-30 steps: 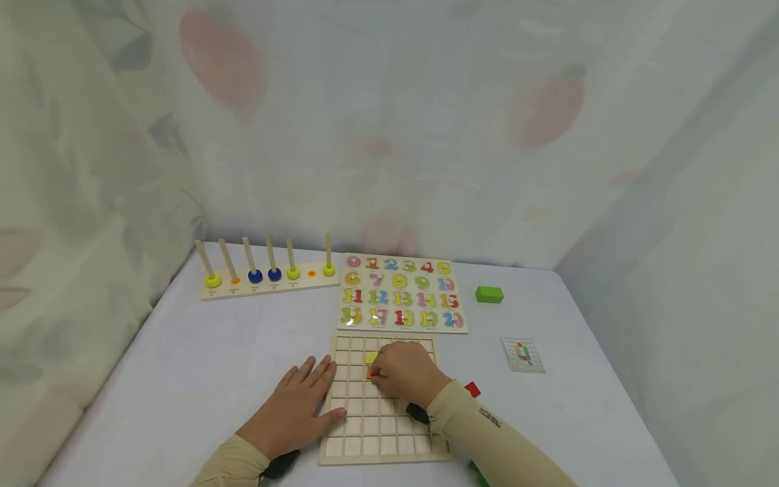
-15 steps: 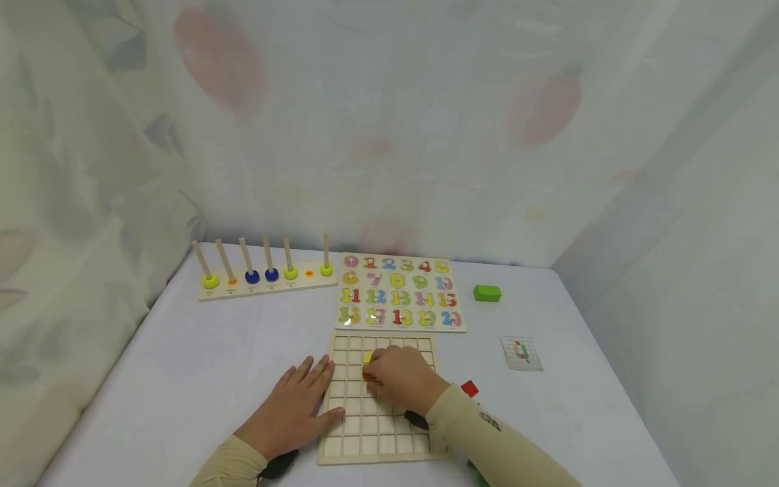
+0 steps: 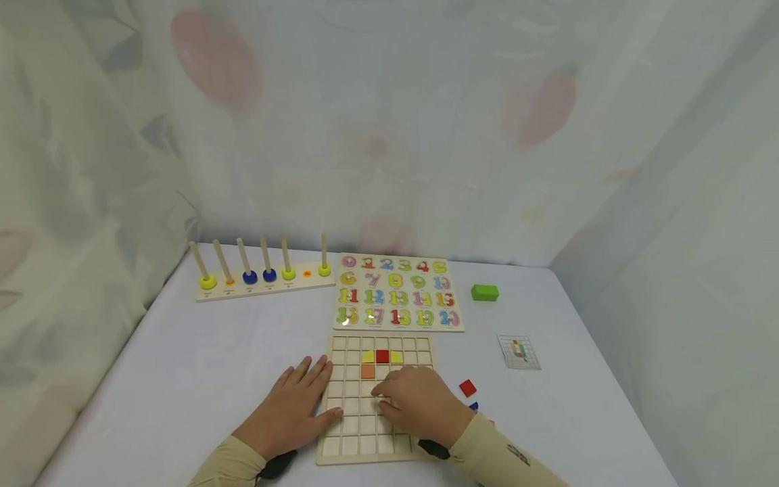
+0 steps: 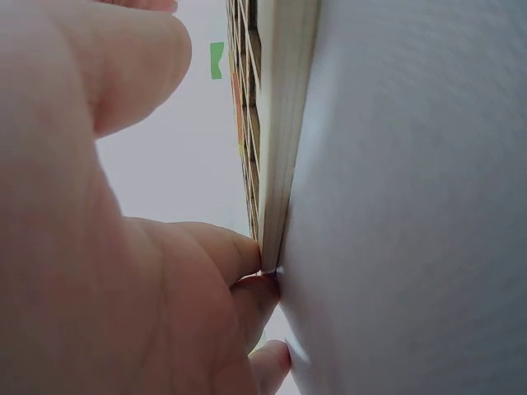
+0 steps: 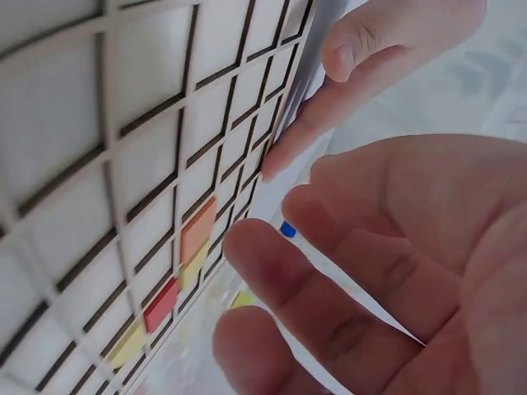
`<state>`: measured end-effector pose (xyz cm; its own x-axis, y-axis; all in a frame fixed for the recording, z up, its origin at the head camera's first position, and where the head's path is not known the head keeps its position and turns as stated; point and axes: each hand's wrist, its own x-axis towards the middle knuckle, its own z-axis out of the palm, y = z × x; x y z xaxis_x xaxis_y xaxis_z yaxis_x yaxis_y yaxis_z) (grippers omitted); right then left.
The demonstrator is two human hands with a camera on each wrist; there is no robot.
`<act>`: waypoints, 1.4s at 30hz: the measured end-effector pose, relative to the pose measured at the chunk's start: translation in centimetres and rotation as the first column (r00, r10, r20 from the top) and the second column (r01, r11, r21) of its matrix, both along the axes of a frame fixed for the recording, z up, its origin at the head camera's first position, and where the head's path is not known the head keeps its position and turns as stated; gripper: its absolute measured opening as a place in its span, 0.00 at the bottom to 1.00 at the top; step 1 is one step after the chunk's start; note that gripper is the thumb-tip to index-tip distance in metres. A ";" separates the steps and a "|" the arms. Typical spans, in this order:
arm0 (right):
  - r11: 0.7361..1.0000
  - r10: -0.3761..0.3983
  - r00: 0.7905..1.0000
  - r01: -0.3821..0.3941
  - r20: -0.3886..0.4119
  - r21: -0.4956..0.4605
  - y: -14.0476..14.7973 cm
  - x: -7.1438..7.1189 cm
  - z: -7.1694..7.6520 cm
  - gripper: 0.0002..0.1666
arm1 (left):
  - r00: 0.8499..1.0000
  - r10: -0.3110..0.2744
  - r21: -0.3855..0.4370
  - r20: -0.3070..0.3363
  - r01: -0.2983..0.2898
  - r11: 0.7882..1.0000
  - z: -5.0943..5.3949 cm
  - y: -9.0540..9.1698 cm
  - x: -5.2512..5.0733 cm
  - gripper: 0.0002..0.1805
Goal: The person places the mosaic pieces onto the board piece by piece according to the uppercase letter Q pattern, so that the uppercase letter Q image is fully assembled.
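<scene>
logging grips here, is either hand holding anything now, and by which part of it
Nothing is held: the right hand is empty above the grid board, and the left hand only touches that board's edge.

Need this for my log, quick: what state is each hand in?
Left hand: open, touching the grid board.
Right hand: open, holding nothing, above it.

Peg board [image 3: 268, 287] with coloured rings [image 3: 289, 274] stands at the far left corner of the table [image 3: 195, 365]. Number puzzle [image 3: 398, 292] lies along the far edge; green block [image 3: 484, 293], toward the right corner.
</scene>
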<state>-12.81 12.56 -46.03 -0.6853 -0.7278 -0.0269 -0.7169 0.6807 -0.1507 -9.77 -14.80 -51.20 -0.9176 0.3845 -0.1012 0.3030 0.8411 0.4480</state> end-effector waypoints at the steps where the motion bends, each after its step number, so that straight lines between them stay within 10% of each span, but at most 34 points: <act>1: 1.000 -0.012 1.000 0.012 0.006 -0.008 0.4 0.1 -0.1 0.10 | 1.000 -0.001 0.001 -0.002 0.001 1.000 0.0 0.0 0.0 0.51; 12: 0.957 -0.221 0.959 0.249 0.177 -0.150 5.7 1.9 -0.4 0.04 | 1.000 0.000 -0.003 0.018 0.000 1.000 0.0 0.0 0.0 0.52; 27: 0.900 -0.375 0.866 0.426 0.331 -0.096 10.5 4.1 -1.8 0.01 | 1.000 0.000 -0.016 0.003 0.000 1.000 -0.4 0.0 -0.2 0.51; 42: 0.854 -0.506 0.831 0.520 0.231 -0.001 12.5 4.2 -2.4 0.10 | 1.000 -0.001 -0.005 0.009 0.001 1.000 -0.2 0.1 -0.2 0.51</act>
<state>-8.60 25.04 -48.45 -0.9428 -0.2780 -0.1837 -0.2120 0.9258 -0.3131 -9.96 -14.71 -51.37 -0.9163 0.3845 -0.1117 0.2993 0.8430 0.4469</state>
